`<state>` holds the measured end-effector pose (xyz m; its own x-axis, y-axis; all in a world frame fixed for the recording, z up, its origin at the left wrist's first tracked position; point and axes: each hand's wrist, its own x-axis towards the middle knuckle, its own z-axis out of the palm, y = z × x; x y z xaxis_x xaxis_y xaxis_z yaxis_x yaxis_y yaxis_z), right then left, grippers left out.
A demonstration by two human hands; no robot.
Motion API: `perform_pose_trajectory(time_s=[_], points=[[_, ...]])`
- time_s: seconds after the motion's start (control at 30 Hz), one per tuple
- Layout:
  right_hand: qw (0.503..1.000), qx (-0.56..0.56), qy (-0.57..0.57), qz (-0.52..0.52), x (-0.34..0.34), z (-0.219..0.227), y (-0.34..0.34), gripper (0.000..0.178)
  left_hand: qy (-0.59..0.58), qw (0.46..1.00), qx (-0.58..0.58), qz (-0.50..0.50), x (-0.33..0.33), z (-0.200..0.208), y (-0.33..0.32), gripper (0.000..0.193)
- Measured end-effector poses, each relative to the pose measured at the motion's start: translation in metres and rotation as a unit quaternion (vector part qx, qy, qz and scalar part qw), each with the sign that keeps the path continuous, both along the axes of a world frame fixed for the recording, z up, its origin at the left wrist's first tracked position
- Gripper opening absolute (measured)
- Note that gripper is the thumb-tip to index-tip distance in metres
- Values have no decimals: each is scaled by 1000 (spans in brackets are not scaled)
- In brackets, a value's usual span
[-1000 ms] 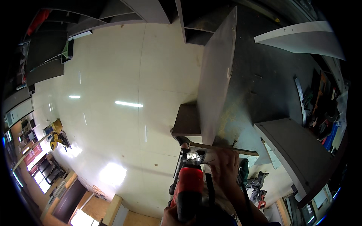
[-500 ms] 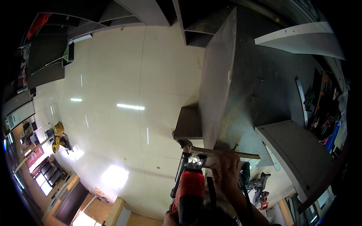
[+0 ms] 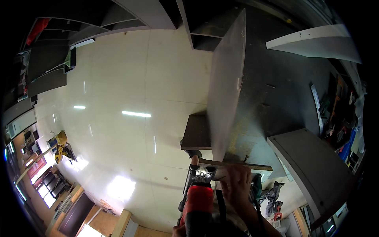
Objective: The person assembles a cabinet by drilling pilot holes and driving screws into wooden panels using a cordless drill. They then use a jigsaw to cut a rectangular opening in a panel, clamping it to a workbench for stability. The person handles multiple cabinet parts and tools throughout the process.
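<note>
A red and black jigsaw [image 3: 199,199] points away from me at the lower middle, with a bright light at its front. My left hand [image 3: 179,230] shows only partly at the lower edge, closed around the tool's body. Just right of the jigsaw's base, my right hand [image 3: 237,179] has its fingers bent over a narrow board [image 3: 258,167], pressing on it. The board has a brown far edge and lies crosswise at the jigsaw's front. The blade and its contact with the board cannot be made out.
A dark shoe [image 3: 192,153] stands just beyond the jigsaw. Ahead are a brown block [image 3: 196,132] and a grey worktop [image 3: 284,87] with an upright panel [image 3: 227,87]. A grey box-like panel [image 3: 310,166] is at the right. A green tool [image 3: 256,187] lies beside my right hand.
The whole view has shifted slightly, with the jigsaw, board and my hands a little lower in the picture. Both hands keep their holds.
</note>
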<state>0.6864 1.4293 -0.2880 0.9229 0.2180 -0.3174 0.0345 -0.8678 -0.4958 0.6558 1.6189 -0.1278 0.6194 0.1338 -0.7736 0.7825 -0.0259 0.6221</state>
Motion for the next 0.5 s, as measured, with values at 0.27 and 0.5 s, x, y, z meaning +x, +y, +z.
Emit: perform_pose_trajectory(time_s=[0.27,0.5], points=[[1000,2,23,-12,1,5,-1,56,-37,997,21,-63,-9,-6,5,13],[1000,-4,13,-7,3,4,1,56,-34,995,40,-90,-16,-8,5,14]])
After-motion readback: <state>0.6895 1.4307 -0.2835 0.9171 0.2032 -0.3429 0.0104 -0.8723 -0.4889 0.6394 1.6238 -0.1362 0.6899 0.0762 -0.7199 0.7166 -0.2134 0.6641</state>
